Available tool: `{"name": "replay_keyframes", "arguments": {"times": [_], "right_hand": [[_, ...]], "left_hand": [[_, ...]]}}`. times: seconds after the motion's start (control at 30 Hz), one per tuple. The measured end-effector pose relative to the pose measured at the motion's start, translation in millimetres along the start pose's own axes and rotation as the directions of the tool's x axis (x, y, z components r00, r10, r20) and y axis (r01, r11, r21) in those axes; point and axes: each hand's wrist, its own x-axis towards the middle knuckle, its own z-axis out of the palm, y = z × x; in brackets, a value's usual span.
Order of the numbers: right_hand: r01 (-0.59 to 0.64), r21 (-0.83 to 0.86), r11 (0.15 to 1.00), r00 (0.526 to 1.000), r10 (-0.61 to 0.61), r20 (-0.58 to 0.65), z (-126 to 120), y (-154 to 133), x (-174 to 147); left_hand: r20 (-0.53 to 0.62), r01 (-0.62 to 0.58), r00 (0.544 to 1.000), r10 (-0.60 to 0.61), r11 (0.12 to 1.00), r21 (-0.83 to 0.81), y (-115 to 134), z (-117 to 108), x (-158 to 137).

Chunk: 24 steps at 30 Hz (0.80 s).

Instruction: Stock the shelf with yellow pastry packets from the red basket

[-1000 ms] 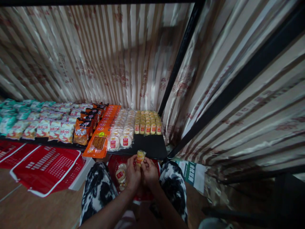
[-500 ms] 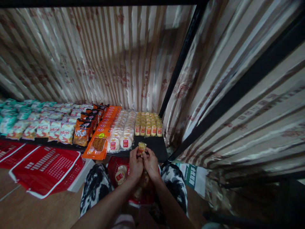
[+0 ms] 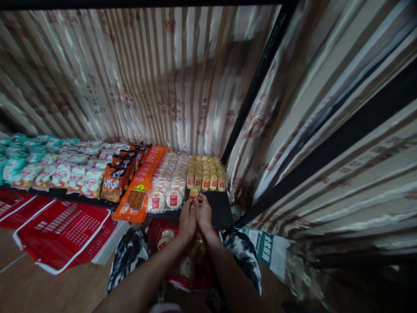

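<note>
small yellow plastic-wrapped snack pack (image 3: 194, 192) | frame centre, upright, just below yellow pack rows (image 3: 206, 171) | left hand (image 3: 188, 219) and right hand (image 3: 203, 214) pinch it, equally near

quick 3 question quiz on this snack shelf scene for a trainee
1. True or false: both hands pinch one small yellow packet.
2. The packet is at the front of which rows? A) the yellow packets B) the green bags at far left C) the orange packs
3. What lies between the person's knees?

Key:
1. True.
2. A.
3. A red basket holding more wrapped snacks.
</note>
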Motion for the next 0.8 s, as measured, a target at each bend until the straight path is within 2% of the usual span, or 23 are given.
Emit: {"name": "replay_keyframes", "arguments": {"times": [0.4, 0.8], "right_hand": [[0.012, 0.063, 0.998, 1.000, -0.012, -0.003, 19.9, 5.5, 26.7], [0.020, 0.129, 0.991, 0.999, -0.016, -0.029, 33.1, 16.0, 42.0]], "left_hand": [[-0.006, -0.041, 0.999, 0.041, 0.999, -0.027, -9.2, 7.9, 27.7], [-0.017, -0.039, 0.999, 0.039, 0.999, -0.002, -7.4, 16.0, 46.2]]}}
